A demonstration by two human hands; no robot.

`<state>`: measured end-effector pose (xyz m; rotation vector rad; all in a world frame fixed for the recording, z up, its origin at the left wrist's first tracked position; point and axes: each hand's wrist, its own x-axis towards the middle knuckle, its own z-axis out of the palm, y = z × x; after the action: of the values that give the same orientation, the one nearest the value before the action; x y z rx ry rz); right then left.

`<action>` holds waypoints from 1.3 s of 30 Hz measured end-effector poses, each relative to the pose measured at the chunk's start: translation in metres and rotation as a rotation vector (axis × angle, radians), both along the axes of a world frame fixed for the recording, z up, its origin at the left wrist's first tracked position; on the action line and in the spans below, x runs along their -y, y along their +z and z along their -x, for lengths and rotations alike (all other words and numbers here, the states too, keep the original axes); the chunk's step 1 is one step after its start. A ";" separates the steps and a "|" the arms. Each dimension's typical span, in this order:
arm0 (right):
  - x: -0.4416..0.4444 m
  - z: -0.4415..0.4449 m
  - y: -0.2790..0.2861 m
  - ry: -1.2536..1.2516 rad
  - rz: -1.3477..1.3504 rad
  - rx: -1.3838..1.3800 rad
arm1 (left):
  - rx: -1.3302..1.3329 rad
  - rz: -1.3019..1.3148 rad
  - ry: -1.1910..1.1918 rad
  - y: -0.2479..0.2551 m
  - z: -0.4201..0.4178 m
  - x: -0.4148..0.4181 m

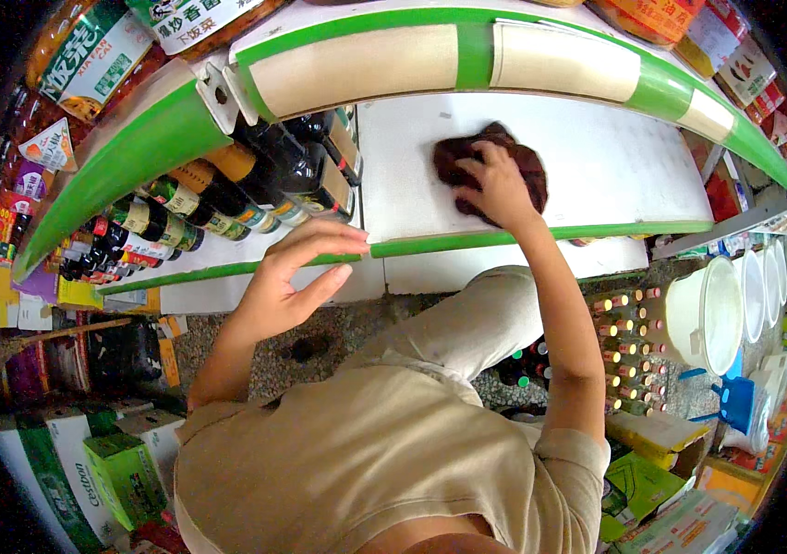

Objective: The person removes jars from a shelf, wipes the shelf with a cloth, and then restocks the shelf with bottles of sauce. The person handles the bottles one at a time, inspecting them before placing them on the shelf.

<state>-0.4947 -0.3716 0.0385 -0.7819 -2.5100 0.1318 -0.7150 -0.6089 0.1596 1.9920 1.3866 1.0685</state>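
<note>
A dark brown-red cloth (531, 173) lies bunched on the white shelf board (615, 166). My right hand (501, 183) presses down on it with bent fingers that grip its folds; the hand looks slightly blurred. Over the shelf's green front edge (435, 242), my left hand (303, 277) holds nothing, its thumb apart from the fingers. Left of the cloth, dark sauce bottles (310, 173) stand close together on the same shelf level, beyond a seam in the boards. Their tops are partly hidden by the shelf above.
An upper shelf with a green label rail (473, 55) overhangs the board and carries jars (99, 59). On the right are white buckets (702, 315), rows of small bottles (625, 350) and a blue dustpan (736, 401). Cartons (64, 471) stand behind me at left.
</note>
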 end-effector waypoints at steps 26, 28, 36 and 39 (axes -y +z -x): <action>-0.078 0.026 -0.030 -0.351 0.067 0.014 | 0.124 0.049 0.032 -0.018 0.002 -0.002; -0.048 0.049 -0.036 -0.073 0.046 0.024 | 0.141 0.087 0.003 -0.021 0.000 -0.005; -0.022 0.042 -0.023 0.249 -0.078 -0.073 | 0.096 0.123 -0.064 -0.023 -0.010 -0.019; -0.075 -0.023 -0.007 -0.426 -0.045 0.058 | 0.112 0.125 -0.053 -0.027 -0.010 -0.014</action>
<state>-0.4716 -0.2967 0.0319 -1.2935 -2.3277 -0.0955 -0.7053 -0.5946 0.1327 1.8411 1.3021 1.0279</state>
